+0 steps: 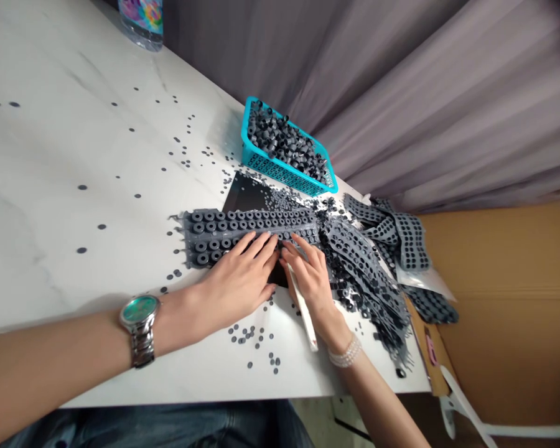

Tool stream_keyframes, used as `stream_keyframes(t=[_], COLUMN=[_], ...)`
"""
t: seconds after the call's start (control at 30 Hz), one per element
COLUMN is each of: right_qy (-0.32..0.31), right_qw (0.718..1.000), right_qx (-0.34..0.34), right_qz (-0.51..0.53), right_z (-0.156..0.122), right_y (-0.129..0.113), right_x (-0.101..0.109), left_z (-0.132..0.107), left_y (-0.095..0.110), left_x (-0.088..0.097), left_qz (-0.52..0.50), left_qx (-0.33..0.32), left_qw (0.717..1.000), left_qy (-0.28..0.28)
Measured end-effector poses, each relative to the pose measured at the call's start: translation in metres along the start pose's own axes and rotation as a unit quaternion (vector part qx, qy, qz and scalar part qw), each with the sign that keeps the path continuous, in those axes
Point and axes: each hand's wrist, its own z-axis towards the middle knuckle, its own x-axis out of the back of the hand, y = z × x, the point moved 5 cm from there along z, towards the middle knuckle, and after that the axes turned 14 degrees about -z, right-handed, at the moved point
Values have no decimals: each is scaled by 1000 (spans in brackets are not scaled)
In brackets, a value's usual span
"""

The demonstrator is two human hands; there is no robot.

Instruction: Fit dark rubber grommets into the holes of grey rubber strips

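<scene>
While a bare left hand is laid nearly flat with its fingers slightly fanned, and a bare right hand is kept curled with its fingertips lowered, both are placed on one long grey perforated rubber strip studded with rows of black rubber rings. The strip is lying crosswise ahead of the hands, with its long axis running almost side to side in the head view, and its near long edge is overlapped by the fingers of both hands. Its longer free stretch is found on the left hand's side, while its right end is covered by the right hand, so neither hand is placed at the centre of the strip. Nothing is seen held by the left hand. A slender white stick-shaped tool is seen clasped under the right hand, its lower end projecting past the wrist.

Beneath the strip, a flat black board is partly exposed. Beyond it, a turquoise plastic lattice basket is heaped with short black rubber sleeves. To the right, a tangled pile of grey perforated rubber strips is lying. Small black rubber discs are scattered across a white veined marble tabletop.
</scene>
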Motion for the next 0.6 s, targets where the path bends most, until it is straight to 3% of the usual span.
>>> stream_keyframes(t=[0.1,0.27,0.6], right_qy=[0,52,20], right_qw=[999,980,996], right_qx=[-37,-189,-82], right_qz=[-20,-39,31], right_z=[5,4,6], right_y=[12,46,26], right_x=[0,9,-1], left_z=[0,-2,-3], left_y=[0,0,1], left_x=[1,1,1], left_qz=[-5,-17,-1], left_qx=[3,4,5], left_qw=[1000,1000,1000], left_qy=[4,3,14])
